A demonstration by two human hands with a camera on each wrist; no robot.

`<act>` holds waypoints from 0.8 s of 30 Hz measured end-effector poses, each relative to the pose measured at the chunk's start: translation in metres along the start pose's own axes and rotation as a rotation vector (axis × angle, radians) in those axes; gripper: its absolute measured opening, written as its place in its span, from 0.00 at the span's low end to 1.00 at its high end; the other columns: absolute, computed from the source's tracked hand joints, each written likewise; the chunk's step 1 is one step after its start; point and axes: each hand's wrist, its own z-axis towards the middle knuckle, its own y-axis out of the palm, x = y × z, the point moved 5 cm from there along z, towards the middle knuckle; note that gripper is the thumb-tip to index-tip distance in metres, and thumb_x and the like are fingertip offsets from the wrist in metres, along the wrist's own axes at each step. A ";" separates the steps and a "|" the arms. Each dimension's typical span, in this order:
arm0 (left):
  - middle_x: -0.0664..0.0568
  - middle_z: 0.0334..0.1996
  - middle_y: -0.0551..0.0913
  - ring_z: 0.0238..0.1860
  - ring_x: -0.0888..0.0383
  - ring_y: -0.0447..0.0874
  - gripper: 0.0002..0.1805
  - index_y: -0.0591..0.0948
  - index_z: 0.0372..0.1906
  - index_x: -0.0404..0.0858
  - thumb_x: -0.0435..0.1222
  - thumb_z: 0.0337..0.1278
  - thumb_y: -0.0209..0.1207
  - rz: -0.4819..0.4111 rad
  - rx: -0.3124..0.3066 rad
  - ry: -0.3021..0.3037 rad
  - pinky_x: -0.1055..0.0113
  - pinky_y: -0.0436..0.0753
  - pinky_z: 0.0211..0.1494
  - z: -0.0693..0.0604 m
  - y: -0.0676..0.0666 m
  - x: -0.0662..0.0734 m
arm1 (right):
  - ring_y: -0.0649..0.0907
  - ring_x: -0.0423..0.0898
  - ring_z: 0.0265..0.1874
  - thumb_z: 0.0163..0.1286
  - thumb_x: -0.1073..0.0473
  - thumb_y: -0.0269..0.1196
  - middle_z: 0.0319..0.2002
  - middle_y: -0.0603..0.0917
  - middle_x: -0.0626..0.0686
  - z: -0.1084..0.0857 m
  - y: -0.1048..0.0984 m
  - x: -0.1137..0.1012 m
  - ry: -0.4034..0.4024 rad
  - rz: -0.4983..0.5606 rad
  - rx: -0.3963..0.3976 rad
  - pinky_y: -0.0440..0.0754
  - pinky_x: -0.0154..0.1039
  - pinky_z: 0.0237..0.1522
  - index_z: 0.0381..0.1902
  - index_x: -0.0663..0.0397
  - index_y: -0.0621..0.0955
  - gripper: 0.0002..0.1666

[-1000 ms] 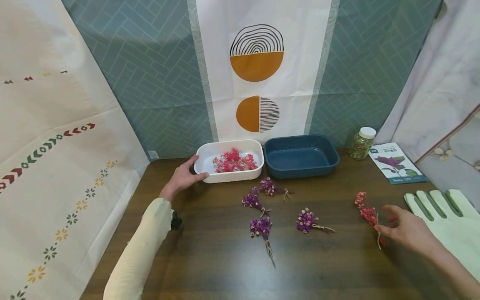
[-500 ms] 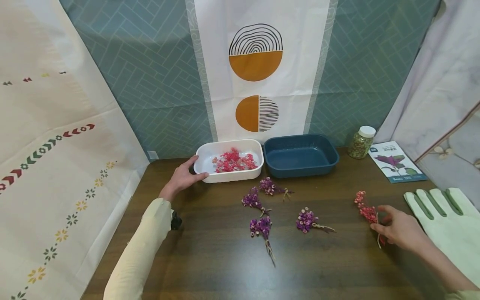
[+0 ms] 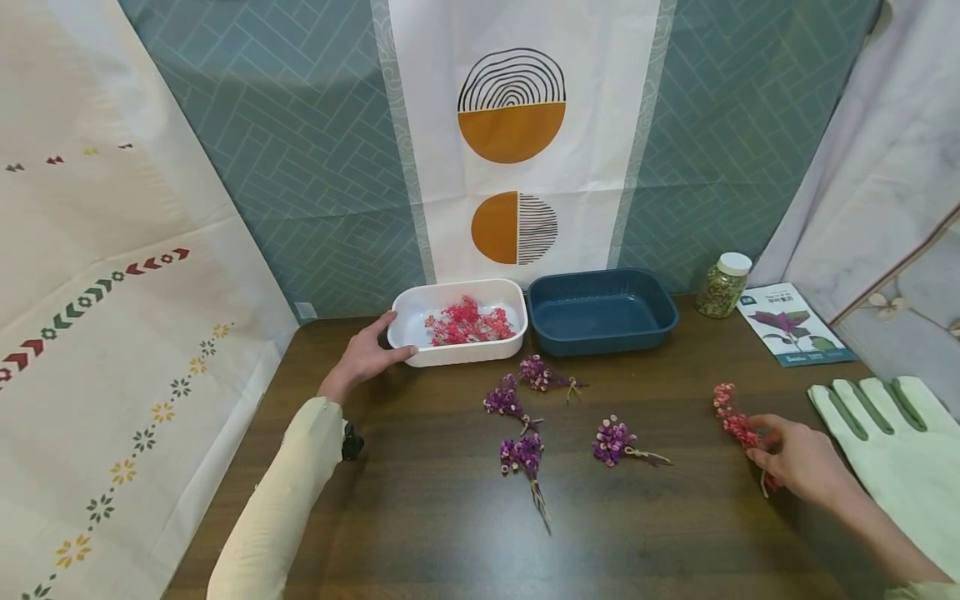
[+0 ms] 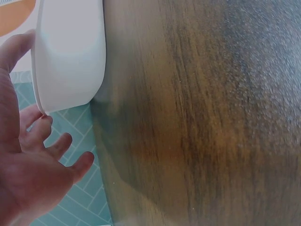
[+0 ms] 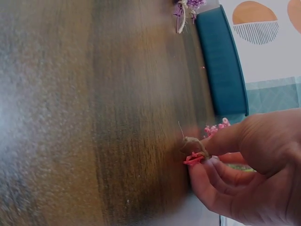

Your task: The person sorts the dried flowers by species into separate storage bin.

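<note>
My left hand (image 3: pixel 367 354) holds the left end of the white tray (image 3: pixel 427 357), which has loose pink-red flowers (image 3: pixel 468 322) in it. In the left wrist view the thumb and a fingertip of that hand (image 4: pixel 28 155) touch the rim of the tray (image 4: pixel 70 56), with the other fingers spread. At the right, my right hand (image 3: pixel 806 462) pinches a tied red flower bunch (image 3: pixel 733 421) near its string. The right wrist view shows the string and red stems (image 5: pixel 194 158) between thumb and fingers of the hand (image 5: pixel 254 165).
Several tied purple bunches (image 3: pixel 612 440) lie mid-table. A dark blue tray (image 3: pixel 602 312) stands beside the white one. Toward the back right are a jar with a white lid (image 3: pixel 723 287) and a flower-printed packet (image 3: pixel 797 325); pale green gloves (image 3: pixel 892 442) lie at the right edge.
My right hand has shifted slightly left and closed its fingers on the red bunch, which has moved a little. The left hand and the white tray have stayed still.
</note>
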 end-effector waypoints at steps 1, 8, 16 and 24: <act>0.40 0.78 0.54 0.75 0.39 0.53 0.55 0.55 0.80 0.41 0.56 0.53 0.68 -0.002 -0.001 -0.002 0.36 0.60 0.69 0.000 0.000 0.000 | 0.78 0.44 0.19 0.61 0.67 0.69 0.27 0.84 0.54 0.000 0.000 0.000 0.001 -0.006 0.001 0.73 0.41 0.19 0.51 0.75 0.76 0.23; 0.42 0.78 0.53 0.75 0.39 0.52 0.55 0.55 0.80 0.42 0.56 0.53 0.68 -0.005 0.004 0.000 0.36 0.59 0.70 -0.001 -0.002 0.000 | 0.78 0.45 0.22 0.59 0.68 0.70 0.27 0.85 0.55 0.000 -0.004 -0.004 -0.040 -0.021 0.055 0.73 0.43 0.22 0.50 0.73 0.78 0.22; 0.41 0.78 0.53 0.75 0.39 0.53 0.55 0.54 0.80 0.42 0.57 0.53 0.68 0.014 0.007 0.004 0.36 0.59 0.70 0.000 -0.001 -0.001 | 0.79 0.42 0.19 0.59 0.69 0.70 0.27 0.86 0.53 0.004 -0.007 -0.016 -0.098 0.000 0.085 0.73 0.41 0.21 0.52 0.72 0.77 0.23; 0.41 0.78 0.54 0.75 0.39 0.52 0.55 0.54 0.80 0.43 0.57 0.52 0.68 -0.005 0.006 -0.003 0.35 0.59 0.69 -0.002 0.000 -0.002 | 0.77 0.42 0.16 0.62 0.69 0.68 0.27 0.83 0.51 0.017 -0.011 -0.037 -0.114 0.032 0.050 0.71 0.39 0.19 0.56 0.71 0.75 0.25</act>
